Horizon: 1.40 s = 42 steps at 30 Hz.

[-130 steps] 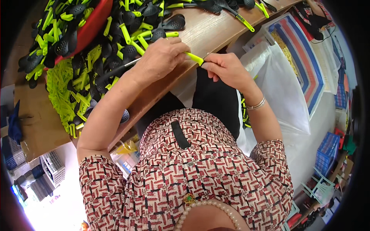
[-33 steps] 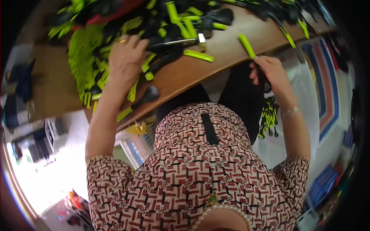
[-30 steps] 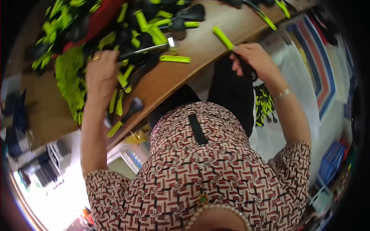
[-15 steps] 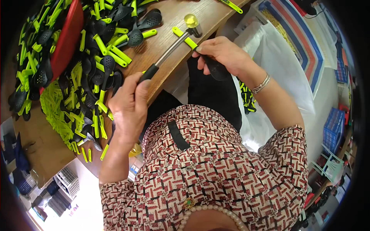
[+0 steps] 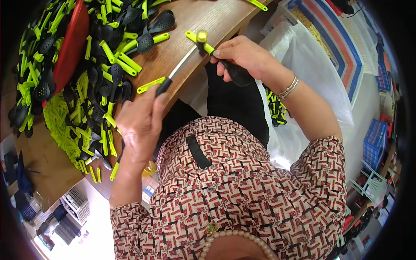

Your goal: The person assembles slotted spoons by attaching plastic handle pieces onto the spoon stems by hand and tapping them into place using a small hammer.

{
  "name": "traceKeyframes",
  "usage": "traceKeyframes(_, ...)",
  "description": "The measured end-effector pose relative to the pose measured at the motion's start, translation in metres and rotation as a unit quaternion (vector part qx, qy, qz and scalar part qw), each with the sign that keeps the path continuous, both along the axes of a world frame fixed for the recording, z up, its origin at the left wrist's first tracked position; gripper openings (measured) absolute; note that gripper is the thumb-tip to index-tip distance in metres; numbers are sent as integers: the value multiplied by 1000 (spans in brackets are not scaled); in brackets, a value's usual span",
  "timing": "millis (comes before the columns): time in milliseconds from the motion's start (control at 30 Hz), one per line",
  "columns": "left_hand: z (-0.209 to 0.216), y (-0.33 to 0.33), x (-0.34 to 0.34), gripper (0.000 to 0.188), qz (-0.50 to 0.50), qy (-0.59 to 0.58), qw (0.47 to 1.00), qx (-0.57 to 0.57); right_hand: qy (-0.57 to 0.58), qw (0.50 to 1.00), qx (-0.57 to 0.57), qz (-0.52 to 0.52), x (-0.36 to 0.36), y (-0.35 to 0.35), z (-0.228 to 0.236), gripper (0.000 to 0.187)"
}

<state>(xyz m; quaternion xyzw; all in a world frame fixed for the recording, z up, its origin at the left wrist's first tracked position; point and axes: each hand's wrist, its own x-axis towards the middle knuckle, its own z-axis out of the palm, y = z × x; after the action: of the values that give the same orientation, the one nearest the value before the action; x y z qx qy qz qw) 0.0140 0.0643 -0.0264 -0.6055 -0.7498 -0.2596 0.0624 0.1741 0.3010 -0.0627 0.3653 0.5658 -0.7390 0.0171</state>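
My left hand (image 5: 139, 113) is closed round the black grip of a small hammer (image 5: 182, 63) with a metal shaft and a yellowish head. The hammer head rests on or just over the lime-green handle of a black spoon (image 5: 239, 75). That handle lies across the table edge. My right hand (image 5: 246, 55) pinches the spoon where handle and black part meet, its bowl hanging past the edge. Beside the hammer grip, a loose green handle (image 5: 151, 85) lies on the wooden table (image 5: 190, 17).
Black and green slotted spoons (image 5: 145, 42) pile up at the left. A red tray (image 5: 71, 47) stands among them, near a heap of green handles (image 5: 60, 125). At the right hangs a large white plastic bag (image 5: 303, 65), with more utensils (image 5: 277, 108) in it.
My left hand has brought the hammer head down and slightly left onto the green handle. The loose handle beside the grip shows more fully. The right hand keeps its hold on the spoon.
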Motion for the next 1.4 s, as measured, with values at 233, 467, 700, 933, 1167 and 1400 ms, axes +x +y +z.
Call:
traceKeyframes(233,0,3,9,23,20,-84,990,114,-1,1000,3,-1,1,2,2,25)
traceKeyframes(467,-7,6,10,23,57,-137,986,72,16,1000,1,13,0,6,-4,26)
traceKeyframes(700,-2,4,7,21,78,-173,976,106,20,997,-73,-10,0,10,-6,29)
traceKeyframes(933,-14,2,10,20,62,-198,976,61,17,1000,10,11,15,7,-2,32)
traceKeyframes(1167,-25,-2,6,21,83,-254,961,70,-169,940,286,76,176,74,-50,27)
traceKeyframes(1400,-18,9,11,21,55,-251,965,52,-33,634,773,-8,72,142,-12,28)
